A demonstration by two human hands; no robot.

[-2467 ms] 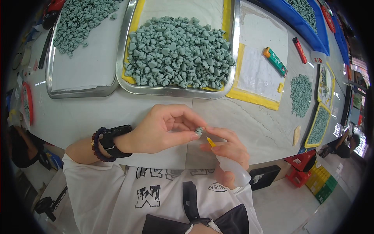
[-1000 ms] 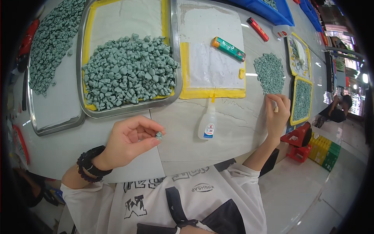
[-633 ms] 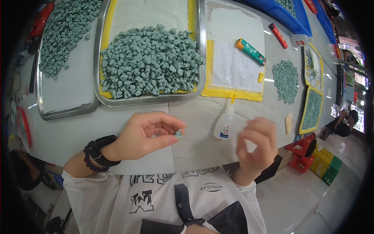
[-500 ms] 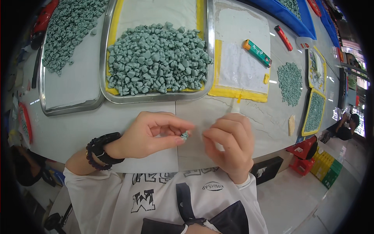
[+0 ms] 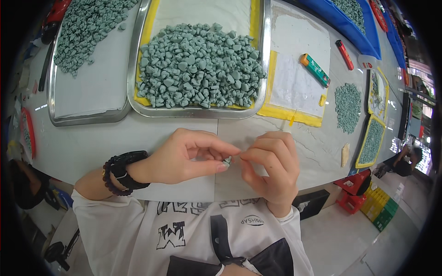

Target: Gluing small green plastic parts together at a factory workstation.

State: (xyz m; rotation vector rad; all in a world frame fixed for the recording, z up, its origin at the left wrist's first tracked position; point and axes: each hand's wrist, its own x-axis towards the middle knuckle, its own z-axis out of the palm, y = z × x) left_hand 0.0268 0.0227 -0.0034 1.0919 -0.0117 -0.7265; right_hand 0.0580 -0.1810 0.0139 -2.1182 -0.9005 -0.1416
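My left hand (image 5: 186, 156) is closed over the table's near part, pinching a small grey-green stone (image 5: 227, 160) at the tips of thumb and fingers. Facing it, my right hand (image 5: 275, 168) has its fingers curled and pressed together; its fingertips come very close to the left forefinger's tip. Whatever it grips, if anything, is too small to make out. Just beyond both hands stands a metal tray (image 5: 193, 113) edged inside with yellow tape. A heap of similar grey-green stones (image 5: 198, 69) lies in it.
At left, another metal tray (image 5: 87, 103) bears more stones. To the right are a yellow-taped board (image 5: 294, 94), a green-and-orange cutter (image 5: 315, 70), a red stick-like object (image 5: 344, 55), a loose stone pile (image 5: 348, 108) and a blue bin (image 5: 363, 39). A red-rimmed tray (image 5: 30, 133) sits far left.
My left hand has moved right with the stone, so its forefinger tip now nearly meets the right hand's fingertips. The trays and table have shifted slightly right in the picture.
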